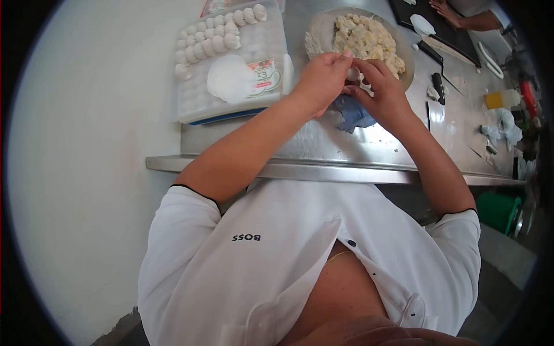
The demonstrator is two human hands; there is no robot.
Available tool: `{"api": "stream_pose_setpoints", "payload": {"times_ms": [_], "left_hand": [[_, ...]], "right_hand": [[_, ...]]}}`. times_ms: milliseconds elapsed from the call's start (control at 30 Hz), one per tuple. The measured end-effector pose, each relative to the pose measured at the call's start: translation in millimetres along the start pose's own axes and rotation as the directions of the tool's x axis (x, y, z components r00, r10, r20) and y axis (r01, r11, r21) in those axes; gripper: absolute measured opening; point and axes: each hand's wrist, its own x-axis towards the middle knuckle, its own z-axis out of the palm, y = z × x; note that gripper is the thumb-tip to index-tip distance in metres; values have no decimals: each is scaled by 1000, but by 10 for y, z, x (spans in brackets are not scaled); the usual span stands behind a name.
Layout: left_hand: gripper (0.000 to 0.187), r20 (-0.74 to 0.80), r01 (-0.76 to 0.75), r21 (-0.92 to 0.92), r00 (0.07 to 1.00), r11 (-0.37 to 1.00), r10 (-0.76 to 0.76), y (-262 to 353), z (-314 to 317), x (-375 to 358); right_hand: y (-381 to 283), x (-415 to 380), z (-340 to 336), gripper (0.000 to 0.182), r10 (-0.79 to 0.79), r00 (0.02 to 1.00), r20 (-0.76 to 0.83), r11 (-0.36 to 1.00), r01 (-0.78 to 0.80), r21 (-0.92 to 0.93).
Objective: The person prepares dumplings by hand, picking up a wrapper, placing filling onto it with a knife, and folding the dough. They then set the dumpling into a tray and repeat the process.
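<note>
Dumpling is pinched between left hand and right hand, seemingly mid-shaping. Sealing would call for gentle pressing

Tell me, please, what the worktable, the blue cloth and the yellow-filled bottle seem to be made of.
Worktable: probably stainless steel, smooth, given its grey sheen. Blue cloth: likely matte fabric, judging by its soft crumples. Yellow-filled bottle: perhaps translucent plastic, its contents showing through.

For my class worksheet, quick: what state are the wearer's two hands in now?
Left hand: closed, holding a small white dough piece.
Right hand: fingers curled, holding the same piece.
</note>
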Motion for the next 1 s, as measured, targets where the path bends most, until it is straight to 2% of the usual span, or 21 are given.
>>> {"api": "stream_pose_setpoints", "payload": {"times_ms": [100, 167, 233, 267, 333, 400, 467, 500, 567, 600, 667, 700, 733, 767, 800, 867, 933, 1000], "left_hand": [[39, -1, -39, 55, 999, 998, 39, 53, -10, -25], [39, -32, -40, 77, 999, 996, 43, 184, 7, -42], [40, -140, 8, 307, 989, 952, 37, 358, -36, -45], [40, -144, 8, 306, 989, 952, 38, 407, -108, -15], [39, -202, -51, 630, 953, 775, 227, 547, -334, 113], [41, -214, -135, 821, 829, 555, 517, 638, -646, 225], [41, -200, -89, 901, 783, 424, 589, 872, -886, 224], [41, -204, -82, 902, 785, 424, 585, 973, -998, 255], [35, -243, 105, 939, 877, 329, 415, 1148, -1212, 382], [35, -243, 106, 939, 877, 328, 413, 1181, -1335, 485], [34, -46, 50, 999, 905, 1, 422, 1144, -1584, 720], [34, -46, 49, 999, 905, 4, 423, 1086, -1702, 839], [34, 107, -10, 981, 860, -193, 499, 1014, -1792, 924], [34, 266, -47, 922, 798, -385, 541, 950, -1893, 1001], [34, 261, -44, 924, 799, -379, 542, 956, -1866, 1015], [35, 185, 12, 903, 892, -430, 413, 972, -1722, 1039], [35, 157, 32, 914, 892, -405, 425, 902, -1719, 1078], [34, 128, 57, 922, 889, -383, 441, 847, -1758, 1116]], "right_hand": [[-36, 88, -9, 41, 10, 1000, -1, 999, -10, -42], [-17, 219, -72, 37, 86, 995, 53, 996, -86, -3], [-50, 394, -88, 35, 93, 994, 59, 993, -97, 69], [-54, 486, -74, 32, 105, 992, 66, 984, -113, 140], [-39, 700, -7, 30, 44, 999, 16, 984, -46, 175], [-41, 908, 68, 33, 112, 991, 70, 918, -130, 376], [76, 1129, 218, 33, 77, 995, 70, 919, -98, 381], [98, 1231, 288, 31, 69, 993, 96, 941, -97, 324], [107, 1455, 410, 29, 64, 990, 124, 958, -96, 270], [83, 1583, 445, 33, 89, 982, 169, 967, -126, 222], [106, 1807, 558, 38, 116, 970, 215, 974, -154, 169], [151, 1906, 651, 36, 87, 984, 154, 977, -115, 180], [178, 1999, 722, 34, 59, 994, 96, 979, -76, 190], [210, 2106, 772, 34, 59, 993, 101, 979, -77, 187], [226, 2208, 811, 35, 62, 992, 111, 982, -81, 171], [242, 2356, 883, 35, 68, 989, 128, 984, -88, 153], [279, 2460, 948, 36, 61, 996, 69, 996, -65, 54], [303, 2548, 1026, 35, 47, 996, 70, 997, -50, 50]]}}
